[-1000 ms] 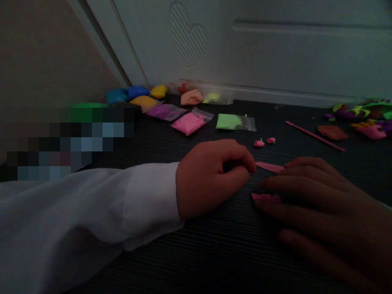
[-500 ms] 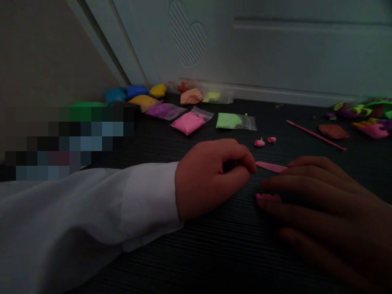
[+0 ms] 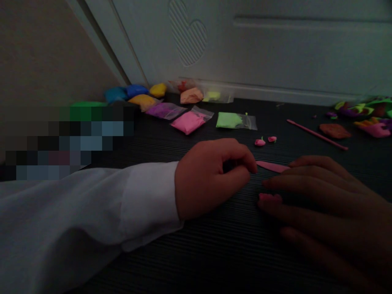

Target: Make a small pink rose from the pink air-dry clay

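My left hand, in a white sleeve, rests on the dark tabletop with its fingers curled and the thumb bent in toward the index fingertip. What the fingertips hold, if anything, is hidden. A flat pink modelling tool lies between the hands, one end by my left fingertips, the other under my right fingers. My right hand is stretched out flat, palm down, fingers apart. One of its fingers lies over a small strip of pink clay with a wavy edge. Two small pink clay buds with green bits lie beyond the hands.
Bags of pink clay, green clay and purple clay lie behind, with several other colours. To the right are a thin pink stick, a brown clay lump and finished-looking colourful clay pieces. A white panel stands behind.
The pink clay strip and my right fingers have shifted very slightly to the right. My left hand has barely moved.
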{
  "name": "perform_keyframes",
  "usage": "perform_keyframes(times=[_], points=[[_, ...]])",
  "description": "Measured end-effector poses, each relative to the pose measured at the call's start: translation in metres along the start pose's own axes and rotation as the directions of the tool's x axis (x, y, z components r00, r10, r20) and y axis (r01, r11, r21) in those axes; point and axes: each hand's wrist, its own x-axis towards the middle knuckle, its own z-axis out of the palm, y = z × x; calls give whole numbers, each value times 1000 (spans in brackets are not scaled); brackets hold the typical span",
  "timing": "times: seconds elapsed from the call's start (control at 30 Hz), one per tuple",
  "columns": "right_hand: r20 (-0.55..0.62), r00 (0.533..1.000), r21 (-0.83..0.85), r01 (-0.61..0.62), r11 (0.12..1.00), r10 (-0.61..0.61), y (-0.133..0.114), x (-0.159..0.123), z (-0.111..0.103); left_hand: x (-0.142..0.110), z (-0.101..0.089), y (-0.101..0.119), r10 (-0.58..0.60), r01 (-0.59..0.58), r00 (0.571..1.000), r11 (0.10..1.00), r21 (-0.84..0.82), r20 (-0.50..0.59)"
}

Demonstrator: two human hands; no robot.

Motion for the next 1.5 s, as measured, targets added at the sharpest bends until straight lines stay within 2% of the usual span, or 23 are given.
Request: perform_keyframes(times=[0.2,0.67,1.03,1.2,1.5], points=[[-29,1000,0,0,1000,0,1,-1,0,0,0,0,5,-5,1000,1000,-1,0],[-10,1000,-12,-13,1000,13,0,-5,0,1,0,0,-3,3,1000,1000,6,-1],[19,999,-22,31,999,-30,8,-6,-1,0,0,0,-9,9,1000,1000,23,13],[-10,1000,-30,25,999,-25,9,-12,-4,-1,0,0,-14,14,1000,1000,14,24],[33,999,-29,29,999,-28,7,-11,-4,0,-1,1,-9,9,1000,1000,21,22]])
